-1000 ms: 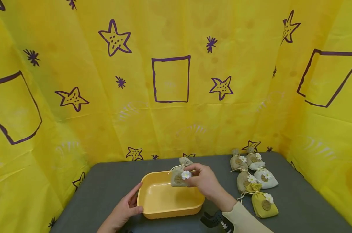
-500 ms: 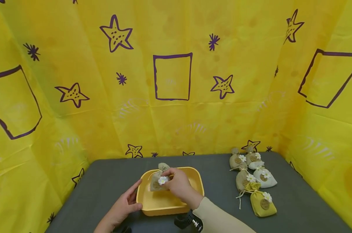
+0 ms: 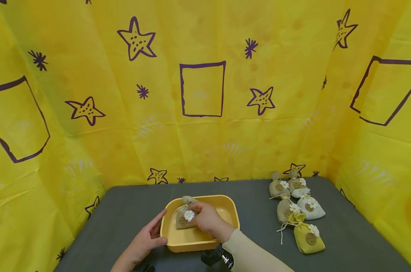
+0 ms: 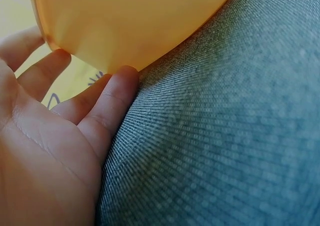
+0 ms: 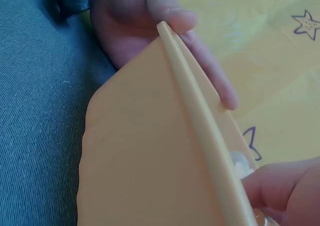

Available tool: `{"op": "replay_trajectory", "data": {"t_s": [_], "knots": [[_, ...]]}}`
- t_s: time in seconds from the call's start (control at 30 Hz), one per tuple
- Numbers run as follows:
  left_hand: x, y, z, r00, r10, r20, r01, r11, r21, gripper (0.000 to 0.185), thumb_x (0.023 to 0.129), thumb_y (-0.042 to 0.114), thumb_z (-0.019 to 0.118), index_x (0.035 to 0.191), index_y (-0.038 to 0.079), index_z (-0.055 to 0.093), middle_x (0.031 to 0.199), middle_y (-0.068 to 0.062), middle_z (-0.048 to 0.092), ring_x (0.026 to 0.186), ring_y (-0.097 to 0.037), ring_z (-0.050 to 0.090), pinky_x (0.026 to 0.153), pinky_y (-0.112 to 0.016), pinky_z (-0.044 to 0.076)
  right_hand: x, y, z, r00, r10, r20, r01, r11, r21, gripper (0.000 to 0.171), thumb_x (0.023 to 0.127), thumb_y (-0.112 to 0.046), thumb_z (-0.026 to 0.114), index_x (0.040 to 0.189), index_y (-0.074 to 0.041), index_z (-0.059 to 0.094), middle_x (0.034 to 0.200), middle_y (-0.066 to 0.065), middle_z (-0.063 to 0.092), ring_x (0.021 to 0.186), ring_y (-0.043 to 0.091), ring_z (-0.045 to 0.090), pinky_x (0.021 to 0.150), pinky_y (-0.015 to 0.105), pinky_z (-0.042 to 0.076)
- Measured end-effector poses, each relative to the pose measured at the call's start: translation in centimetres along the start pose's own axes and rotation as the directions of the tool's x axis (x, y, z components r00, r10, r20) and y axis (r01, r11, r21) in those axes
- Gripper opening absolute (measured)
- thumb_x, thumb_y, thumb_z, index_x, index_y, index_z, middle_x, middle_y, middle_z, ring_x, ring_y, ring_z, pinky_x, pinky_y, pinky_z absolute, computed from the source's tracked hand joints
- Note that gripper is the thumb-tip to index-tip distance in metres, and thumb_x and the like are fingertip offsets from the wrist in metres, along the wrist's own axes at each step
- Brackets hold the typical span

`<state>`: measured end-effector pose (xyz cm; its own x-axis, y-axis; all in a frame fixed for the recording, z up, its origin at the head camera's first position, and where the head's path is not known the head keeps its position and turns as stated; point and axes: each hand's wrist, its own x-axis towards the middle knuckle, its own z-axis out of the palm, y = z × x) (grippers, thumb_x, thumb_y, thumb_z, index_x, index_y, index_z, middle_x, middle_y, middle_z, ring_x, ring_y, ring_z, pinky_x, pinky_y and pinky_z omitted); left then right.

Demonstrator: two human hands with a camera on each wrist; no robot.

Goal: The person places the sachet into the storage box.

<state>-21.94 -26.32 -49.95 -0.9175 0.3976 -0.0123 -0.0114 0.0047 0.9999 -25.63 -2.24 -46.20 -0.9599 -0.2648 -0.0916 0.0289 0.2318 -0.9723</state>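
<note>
Thumb and fingers of the right hand (image 3: 208, 220) pinch a beige bag (image 3: 182, 212) inside the yellow tray (image 3: 188, 248), forearm reaching across the near rim. The left hand (image 3: 145, 240), fingers spread fairly straight, touches the tray's left end; the left wrist view alone reveals fingertips (image 4: 127, 78) on its outer wall. The bag's round tag (image 3: 183, 221) is too small to read. Five more bags (image 3: 283, 212) lie well right.

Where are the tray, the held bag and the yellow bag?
Tray (image 3: 189, 237): head view, on its bare inner floor.
Held bag (image 3: 183, 219): head view, on its front.
Yellow bag (image 3: 309, 239): head view, middle of its front.
</note>
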Motion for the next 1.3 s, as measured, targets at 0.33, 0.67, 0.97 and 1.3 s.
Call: {"op": "replay_trajectory", "data": {"t_s": [0.33, 0.67, 0.97, 1.3], "knots": [[0.0, -0.1, -0.2, 1.000, -0.006, 0.011, 0.007, 1.000, -0.008, 0.076, 0.101, 0.009, 0.059, 0.159, 0.002, 0.010, 0.162, -0.025, 0.002, 0.145, -0.041, 0.013, 0.102, -0.031, 0.043, 0.7, -0.1, 1.9, 0.998, -0.013, 0.069, 0.013, 1.000, 0.006, 0.047, 0.074, 0.005, 0.079, 0.118, -0.003, 0.065, 0.105, 0.007, 0.061, 0.090, 0.022, 0.057, 0.078, 0.034, 0.054], [0.3, -0.4, -0.7, 0.999, -0.001, 0.036, 0.002, 0.999, -0.036, 0.078, 0.101, 0.008, 0.059, 0.159, 0.002, 0.007, 0.162, -0.026, 0.001, 0.145, -0.041, 0.012, 0.102, -0.032, 0.043, 0.2, -0.9, 1.2, 0.992, 0.047, 0.117, -0.056, 0.996, 0.074, 0.047, 0.078, -0.002, 0.076, 0.123, -0.007, 0.062, 0.113, 0.008, 0.061, 0.086, 0.023, 0.055, 0.071, 0.041, 0.051], [0.1, -0.1, -0.7, 0.999, -0.035, 0.006, 0.035, 0.999, -0.022, 0.077, 0.102, 0.009, 0.058, 0.159, 0.001, 0.007, 0.162, -0.027, 0.001, 0.145, -0.042, 0.013, 0.101, -0.031, 0.044, -3.5, -2.1, -4.0, 0.979, -0.195, 0.062, 0.197, 0.980, -0.033, 0.052, 0.086, -0.019, 0.076, 0.135, -0.015, 0.061, 0.145, 0.010, 0.048, 0.134, 0.046, 0.039, 0.097, 0.061, 0.043], [0.3, -0.3, -0.4, 0.999, -0.031, -0.013, 0.031, 0.999, -0.009, 0.076, 0.102, 0.011, 0.059, 0.159, 0.000, 0.009, 0.162, -0.026, 0.003, 0.145, -0.040, 0.014, 0.101, -0.030, 0.043, -7.7, 0.1, -13.0, 0.908, -0.384, 0.168, 0.271, 0.844, 0.462, 0.049, 0.100, -0.003, 0.052, 0.147, 0.001, 0.042, 0.151, 0.022, 0.036, 0.137, 0.039, 0.036, 0.099, 0.056, 0.045]]}}
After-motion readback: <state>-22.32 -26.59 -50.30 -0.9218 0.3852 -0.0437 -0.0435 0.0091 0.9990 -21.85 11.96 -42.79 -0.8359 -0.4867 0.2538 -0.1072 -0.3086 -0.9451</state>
